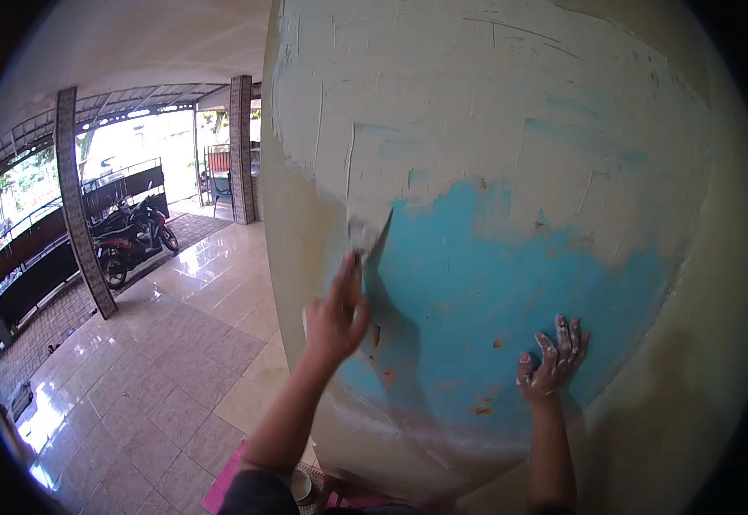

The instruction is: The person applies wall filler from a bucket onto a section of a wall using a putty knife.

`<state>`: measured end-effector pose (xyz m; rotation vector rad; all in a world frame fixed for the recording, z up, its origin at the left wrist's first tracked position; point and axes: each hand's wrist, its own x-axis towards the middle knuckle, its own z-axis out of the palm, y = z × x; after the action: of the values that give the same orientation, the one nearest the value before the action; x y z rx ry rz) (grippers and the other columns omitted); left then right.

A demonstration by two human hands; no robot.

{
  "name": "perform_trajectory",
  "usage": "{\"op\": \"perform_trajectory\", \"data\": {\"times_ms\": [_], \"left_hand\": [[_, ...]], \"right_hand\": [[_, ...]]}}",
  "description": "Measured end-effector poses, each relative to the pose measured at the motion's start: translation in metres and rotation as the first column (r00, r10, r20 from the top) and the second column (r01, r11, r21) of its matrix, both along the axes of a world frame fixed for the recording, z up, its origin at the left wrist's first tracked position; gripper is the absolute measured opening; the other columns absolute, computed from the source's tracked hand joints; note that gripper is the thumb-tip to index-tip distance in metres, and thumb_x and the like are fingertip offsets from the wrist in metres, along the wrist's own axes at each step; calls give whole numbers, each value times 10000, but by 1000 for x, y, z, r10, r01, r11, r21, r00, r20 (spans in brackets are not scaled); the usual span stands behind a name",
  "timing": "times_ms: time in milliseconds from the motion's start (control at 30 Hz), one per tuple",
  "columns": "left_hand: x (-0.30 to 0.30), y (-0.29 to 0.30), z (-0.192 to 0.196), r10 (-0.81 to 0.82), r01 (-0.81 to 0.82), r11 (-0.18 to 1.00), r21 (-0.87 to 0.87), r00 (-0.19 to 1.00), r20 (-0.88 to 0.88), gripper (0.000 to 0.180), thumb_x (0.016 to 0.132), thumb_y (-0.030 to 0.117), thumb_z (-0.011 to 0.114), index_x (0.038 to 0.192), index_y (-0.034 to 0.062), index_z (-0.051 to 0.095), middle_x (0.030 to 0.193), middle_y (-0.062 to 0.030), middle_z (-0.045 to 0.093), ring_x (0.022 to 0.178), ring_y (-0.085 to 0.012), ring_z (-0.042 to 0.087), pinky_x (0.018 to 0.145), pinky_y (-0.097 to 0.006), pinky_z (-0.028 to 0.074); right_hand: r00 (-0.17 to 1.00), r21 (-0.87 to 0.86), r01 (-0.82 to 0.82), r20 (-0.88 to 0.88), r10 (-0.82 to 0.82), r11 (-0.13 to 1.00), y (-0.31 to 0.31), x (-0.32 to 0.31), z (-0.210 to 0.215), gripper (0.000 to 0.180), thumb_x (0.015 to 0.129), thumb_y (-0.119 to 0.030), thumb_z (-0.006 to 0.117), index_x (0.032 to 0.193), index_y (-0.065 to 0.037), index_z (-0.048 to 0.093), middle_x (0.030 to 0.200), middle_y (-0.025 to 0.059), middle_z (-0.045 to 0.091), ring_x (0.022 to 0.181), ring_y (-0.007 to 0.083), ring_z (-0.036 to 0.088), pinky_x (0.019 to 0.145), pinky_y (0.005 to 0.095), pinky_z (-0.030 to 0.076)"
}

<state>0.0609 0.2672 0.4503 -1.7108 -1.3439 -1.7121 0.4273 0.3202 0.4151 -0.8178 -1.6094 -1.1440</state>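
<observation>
My left hand (336, 322) grips a putty knife (372, 239), one finger stretched along it toward the blade. The blade lies against the wall at the left border of a bare turquoise patch (460, 283), and its outline is partly blurred. Off-white filler (443, 94) with ridges and scratch lines covers the wall above and left of that patch. My right hand (554, 359) rests on the lower right of the turquoise, fingers apart and smeared with white filler; it holds nothing. Small brown chipped spots (481, 409) mark the lower turquoise area.
Beneath my left forearm sits a pale round container (302, 487), close to a pink surface (224, 481). Left of the wall edge stretches a shiny tiled floor (151, 378). Farther off stand two pillars (82, 206), a parked motorcycle (134, 240) and a dark gate (35, 287).
</observation>
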Motion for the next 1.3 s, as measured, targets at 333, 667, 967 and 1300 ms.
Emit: {"op": "perform_trajectory", "data": {"times_ms": [333,667,967,1300], "left_hand": [[-4,-9,56,-190,154,947,283,976,105,538,854,103,613,1362,-22,490,1113,-230,681,928,-266,718,784,-326,546],[-7,-1,-94,-193,186,981,52,957,218,542,854,80,619,1370,-13,481,1299,-279,575,1247,-355,562,1011,-406,457],[-55,8,193,-319,279,897,344,946,64,532,916,123,578,1406,-31,440,999,-88,644,816,-92,576,733,-238,474],[-27,9,-79,-289,252,956,150,894,342,531,906,92,580,1368,-112,414,1320,-279,538,1255,-332,531,1061,-414,402]], "right_hand": [[1000,-16,11,-7,-11,1000,2,1,-4,317,997,-399,411,1151,-148,529,1389,155,495,1362,396,387,1120,621,210],[999,1,3,-32,-3,1000,9,0,-8,289,984,-391,419,1078,-162,568,1368,127,525,1364,371,393,1128,604,215],[999,20,3,-37,-2,1000,13,-6,-14,289,989,-381,424,1063,-143,572,1352,136,531,1349,373,408,1121,604,229],[998,37,12,-57,-10,999,17,0,-20,298,999,-387,409,1044,-139,568,1337,133,541,1337,367,423,1118,594,246]]}}
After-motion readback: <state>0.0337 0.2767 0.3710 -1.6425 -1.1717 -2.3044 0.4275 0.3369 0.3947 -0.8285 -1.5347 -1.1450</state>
